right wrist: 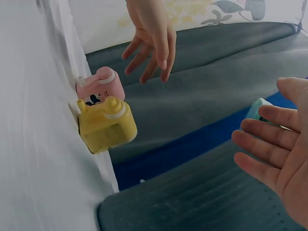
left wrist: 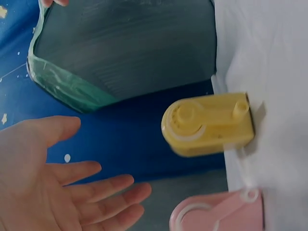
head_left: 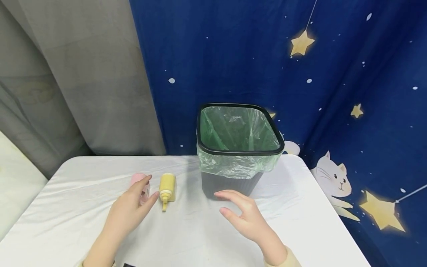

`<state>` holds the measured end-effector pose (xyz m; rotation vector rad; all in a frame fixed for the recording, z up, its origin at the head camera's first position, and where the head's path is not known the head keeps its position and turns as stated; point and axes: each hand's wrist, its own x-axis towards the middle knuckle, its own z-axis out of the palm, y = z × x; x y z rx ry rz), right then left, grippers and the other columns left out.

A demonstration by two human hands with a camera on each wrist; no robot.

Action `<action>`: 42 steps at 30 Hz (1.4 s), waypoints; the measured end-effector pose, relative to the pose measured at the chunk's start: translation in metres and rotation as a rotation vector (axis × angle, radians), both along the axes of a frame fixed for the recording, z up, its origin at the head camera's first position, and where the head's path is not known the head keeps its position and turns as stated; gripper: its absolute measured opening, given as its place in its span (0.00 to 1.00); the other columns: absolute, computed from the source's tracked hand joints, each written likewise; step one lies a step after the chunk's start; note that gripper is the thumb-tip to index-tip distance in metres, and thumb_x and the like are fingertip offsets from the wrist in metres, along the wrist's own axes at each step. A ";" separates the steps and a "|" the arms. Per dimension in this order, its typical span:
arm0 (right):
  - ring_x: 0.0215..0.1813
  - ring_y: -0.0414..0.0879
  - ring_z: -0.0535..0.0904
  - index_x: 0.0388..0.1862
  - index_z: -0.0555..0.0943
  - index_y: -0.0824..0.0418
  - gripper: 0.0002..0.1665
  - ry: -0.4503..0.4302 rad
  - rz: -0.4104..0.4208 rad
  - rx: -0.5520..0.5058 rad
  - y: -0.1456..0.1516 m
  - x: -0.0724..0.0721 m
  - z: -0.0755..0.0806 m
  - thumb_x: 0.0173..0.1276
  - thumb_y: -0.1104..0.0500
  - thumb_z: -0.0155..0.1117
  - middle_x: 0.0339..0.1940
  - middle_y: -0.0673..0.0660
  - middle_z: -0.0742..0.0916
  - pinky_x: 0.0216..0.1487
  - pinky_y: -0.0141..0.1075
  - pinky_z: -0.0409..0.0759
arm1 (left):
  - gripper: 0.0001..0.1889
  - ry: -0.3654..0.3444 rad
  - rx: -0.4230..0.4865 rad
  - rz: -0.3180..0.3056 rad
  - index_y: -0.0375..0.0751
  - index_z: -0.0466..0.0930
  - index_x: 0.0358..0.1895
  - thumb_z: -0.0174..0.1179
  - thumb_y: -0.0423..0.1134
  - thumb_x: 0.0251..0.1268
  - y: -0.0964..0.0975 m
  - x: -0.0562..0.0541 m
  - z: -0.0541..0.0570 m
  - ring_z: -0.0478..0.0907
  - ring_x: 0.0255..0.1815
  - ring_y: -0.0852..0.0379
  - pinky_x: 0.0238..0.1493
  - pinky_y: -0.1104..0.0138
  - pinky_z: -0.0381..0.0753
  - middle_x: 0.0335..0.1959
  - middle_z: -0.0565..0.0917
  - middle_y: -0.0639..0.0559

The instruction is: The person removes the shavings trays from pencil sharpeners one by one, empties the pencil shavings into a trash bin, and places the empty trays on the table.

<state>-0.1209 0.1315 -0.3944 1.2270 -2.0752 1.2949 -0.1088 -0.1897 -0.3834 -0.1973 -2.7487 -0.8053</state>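
My left hand [head_left: 128,209] hovers over the white table with its fingers spread and relaxed, holding nothing. It partly covers a pink pump bottle [head_left: 137,178] in the head view. To the right of that bottle stands a yellow pump bottle [head_left: 167,183], its spout pointing toward me. The left wrist view shows the left palm [left wrist: 82,187] facing the yellow bottle [left wrist: 211,122] with a gap between. My right hand [head_left: 245,218], fingers loosely bent and empty, is in front of a dark grey trash bin [head_left: 230,185]. In the right wrist view, its fingers [right wrist: 264,139] are apart.
The bin stands at the back right of the table, a translucent green liner [head_left: 230,167] folded over its outside under a black rim [head_left: 240,152]. A grey curtain [head_left: 106,74] and a blue star-patterned curtain [head_left: 233,55] hang behind the table [head_left: 186,237].
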 end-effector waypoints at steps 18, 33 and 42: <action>0.56 0.46 0.78 0.58 0.78 0.61 0.22 -0.168 -0.065 0.105 -0.030 -0.019 -0.024 0.65 0.60 0.66 0.55 0.54 0.83 0.54 0.36 0.77 | 0.35 -0.068 0.107 0.101 0.27 0.65 0.66 0.60 0.50 0.64 0.027 -0.025 -0.035 0.69 0.61 0.34 0.56 0.43 0.69 0.61 0.72 0.30; 0.64 0.46 0.72 0.66 0.73 0.56 0.39 -0.340 -0.096 0.191 -0.038 -0.023 -0.038 0.56 0.49 0.73 0.65 0.50 0.76 0.63 0.41 0.69 | 0.42 -0.055 0.100 0.268 0.28 0.62 0.67 0.65 0.53 0.56 0.038 -0.043 -0.065 0.75 0.51 0.32 0.42 0.42 0.74 0.55 0.75 0.26; 0.68 0.49 0.67 0.69 0.69 0.58 0.45 -0.374 -0.074 0.282 -0.038 -0.024 -0.044 0.54 0.48 0.74 0.69 0.54 0.72 0.66 0.42 0.65 | 0.41 -0.033 0.132 0.236 0.24 0.62 0.65 0.66 0.50 0.56 0.036 -0.047 -0.075 0.78 0.41 0.32 0.40 0.44 0.73 0.43 0.80 0.27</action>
